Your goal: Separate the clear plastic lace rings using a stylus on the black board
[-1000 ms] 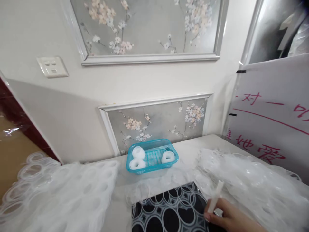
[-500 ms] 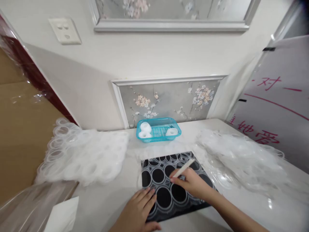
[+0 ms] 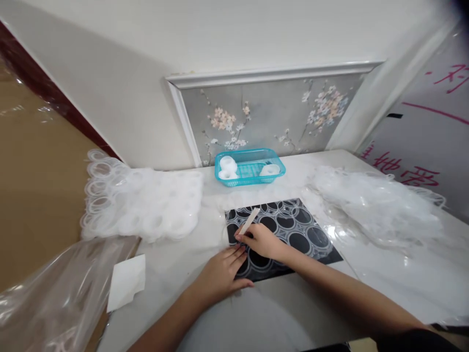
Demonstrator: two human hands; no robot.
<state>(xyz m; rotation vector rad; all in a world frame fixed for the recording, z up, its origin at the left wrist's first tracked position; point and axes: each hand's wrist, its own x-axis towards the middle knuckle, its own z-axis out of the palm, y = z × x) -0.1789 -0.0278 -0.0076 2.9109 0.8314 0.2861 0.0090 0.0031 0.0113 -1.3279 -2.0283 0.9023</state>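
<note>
Right hand [image 3: 262, 240] has moved leftward; blue basket [image 3: 249, 182] holds three white rolls [image 3: 228, 165].

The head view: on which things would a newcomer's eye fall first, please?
Probably on the ring-patterned black sheet on the white table, where the right hand holds a pale stick and the left hand lies at the sheet's near left corner. Next, perhaps, on the turquoise basket near the wall, behind the sheet. Then maybe on the two translucent stacks, one at the left, one at the right.
</note>
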